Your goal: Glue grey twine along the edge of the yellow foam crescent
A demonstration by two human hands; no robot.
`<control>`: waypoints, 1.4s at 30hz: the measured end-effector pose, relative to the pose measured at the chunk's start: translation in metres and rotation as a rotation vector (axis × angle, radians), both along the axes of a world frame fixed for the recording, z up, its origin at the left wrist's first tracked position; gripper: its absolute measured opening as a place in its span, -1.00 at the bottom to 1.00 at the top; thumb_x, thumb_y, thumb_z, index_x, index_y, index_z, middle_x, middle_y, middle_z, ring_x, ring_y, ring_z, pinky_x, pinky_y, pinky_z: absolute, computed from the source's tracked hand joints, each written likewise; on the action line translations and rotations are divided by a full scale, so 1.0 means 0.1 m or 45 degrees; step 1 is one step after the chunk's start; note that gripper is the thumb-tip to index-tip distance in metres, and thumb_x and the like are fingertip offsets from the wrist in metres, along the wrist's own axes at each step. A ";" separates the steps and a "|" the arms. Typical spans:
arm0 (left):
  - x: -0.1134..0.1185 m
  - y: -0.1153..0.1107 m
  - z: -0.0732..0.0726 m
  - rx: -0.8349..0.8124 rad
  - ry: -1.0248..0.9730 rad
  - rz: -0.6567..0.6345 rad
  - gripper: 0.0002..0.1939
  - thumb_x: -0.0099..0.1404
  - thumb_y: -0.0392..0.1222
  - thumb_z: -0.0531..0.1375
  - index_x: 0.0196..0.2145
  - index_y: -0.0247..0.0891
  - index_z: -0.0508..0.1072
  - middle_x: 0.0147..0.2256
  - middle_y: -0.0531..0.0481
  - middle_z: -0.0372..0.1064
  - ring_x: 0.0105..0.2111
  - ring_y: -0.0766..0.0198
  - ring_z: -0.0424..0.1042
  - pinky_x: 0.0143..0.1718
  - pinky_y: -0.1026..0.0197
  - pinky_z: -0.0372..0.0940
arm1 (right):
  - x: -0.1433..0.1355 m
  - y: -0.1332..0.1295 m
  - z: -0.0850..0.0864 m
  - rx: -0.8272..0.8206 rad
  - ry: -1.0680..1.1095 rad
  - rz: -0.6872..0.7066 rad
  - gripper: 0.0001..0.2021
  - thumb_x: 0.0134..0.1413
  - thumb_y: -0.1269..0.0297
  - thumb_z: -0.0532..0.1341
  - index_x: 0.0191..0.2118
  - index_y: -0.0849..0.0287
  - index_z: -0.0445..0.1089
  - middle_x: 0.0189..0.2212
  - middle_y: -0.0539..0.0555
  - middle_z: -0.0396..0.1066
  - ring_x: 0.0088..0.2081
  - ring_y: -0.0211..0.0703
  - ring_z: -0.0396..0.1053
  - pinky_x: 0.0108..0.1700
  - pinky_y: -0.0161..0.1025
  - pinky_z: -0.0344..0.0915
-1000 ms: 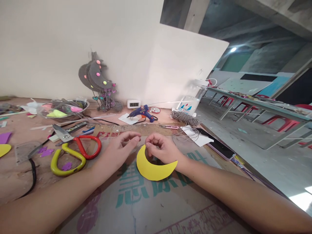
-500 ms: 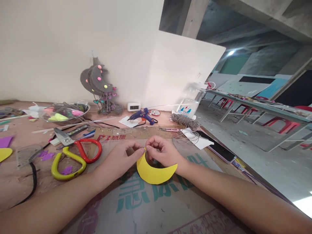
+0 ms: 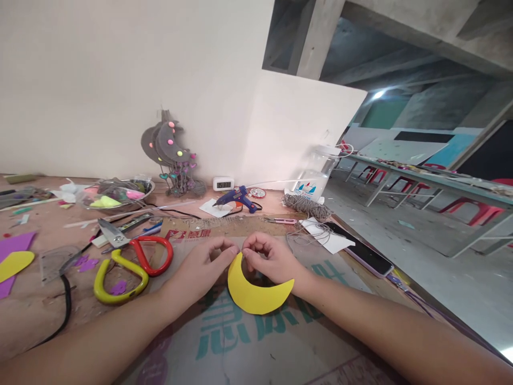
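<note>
A yellow crescent [image 3: 260, 299] hangs over the printed cardboard [image 3: 224, 342], its upper left tip pinched between both hands. My left hand [image 3: 210, 262] holds that tip from the left with thumb and forefinger. From the right, my right hand [image 3: 268, 259] has its fingers closed at the same tip. The two sets of fingertips meet or nearly touch there; anything small between them is too small to tell. The crescent's other point lies beside my right wrist.
Scissors [image 3: 152, 256] with red and yellow handles lie left, near purple scraps. Behind are a blue glue gun [image 3: 238, 199], a white clock [image 3: 223, 184], grey yarn [image 3: 306, 206] and a bowl [image 3: 148, 187]. A phone [image 3: 364, 251] lies right, and grey crescent ornaments [image 3: 170, 144] stand by the wall.
The view has tilted slightly, so everything sits lower and a little further right. Both hands still pinch the crescent's tip, with only a slight shift of the fingers.
</note>
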State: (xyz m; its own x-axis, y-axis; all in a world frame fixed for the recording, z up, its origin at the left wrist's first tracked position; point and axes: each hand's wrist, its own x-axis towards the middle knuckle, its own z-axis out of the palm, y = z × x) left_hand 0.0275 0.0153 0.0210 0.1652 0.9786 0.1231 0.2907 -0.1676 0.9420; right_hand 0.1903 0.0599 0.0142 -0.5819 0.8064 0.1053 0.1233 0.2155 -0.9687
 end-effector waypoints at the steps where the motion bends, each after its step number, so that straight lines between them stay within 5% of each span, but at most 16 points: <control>1: 0.00 0.00 0.00 -0.004 0.003 0.000 -0.72 0.22 -0.02 0.01 -0.45 -0.25 0.36 -0.55 0.08 0.30 -0.51 0.33 0.29 -0.52 0.32 0.17 | 0.00 0.00 0.00 -0.002 -0.001 0.000 -0.83 0.00 0.21 0.15 -0.41 0.19 0.20 -0.67 -0.10 0.26 -0.62 -0.37 0.22 -0.53 -0.39 0.20; 20: -0.02 0.03 -0.03 0.067 0.006 -0.064 -0.76 0.20 -0.08 0.07 -0.40 -0.28 0.44 -0.46 0.04 0.42 -0.46 0.32 0.34 -0.45 0.33 0.21 | 0.02 0.03 0.00 -0.054 0.098 0.029 -0.74 -0.06 0.15 0.23 -0.39 0.17 0.14 -0.68 -0.13 0.26 -0.63 -0.37 0.22 -0.54 -0.38 0.19; 29: -0.03 0.08 -0.10 -0.007 -0.052 0.075 -0.75 0.17 -0.03 0.09 -0.42 -0.27 0.41 -0.48 0.05 0.39 -0.48 0.33 0.33 -0.47 0.33 0.21 | 0.03 0.03 0.00 0.006 0.127 0.048 -0.69 0.05 0.00 0.10 -0.34 0.19 0.19 -0.67 -0.10 0.24 -0.61 -0.37 0.19 -0.53 -0.39 0.14; 42: -0.02 0.02 -0.07 0.015 0.041 0.127 -0.73 0.17 -0.01 0.10 -0.40 -0.26 0.43 -0.46 0.03 0.42 -0.44 0.29 0.37 -0.45 0.31 0.24 | 0.00 0.02 -0.02 0.010 -0.291 0.144 -0.83 -0.09 0.22 0.24 -0.42 0.23 0.39 -0.48 -0.01 0.37 -0.45 -0.33 0.28 -0.41 -0.39 0.20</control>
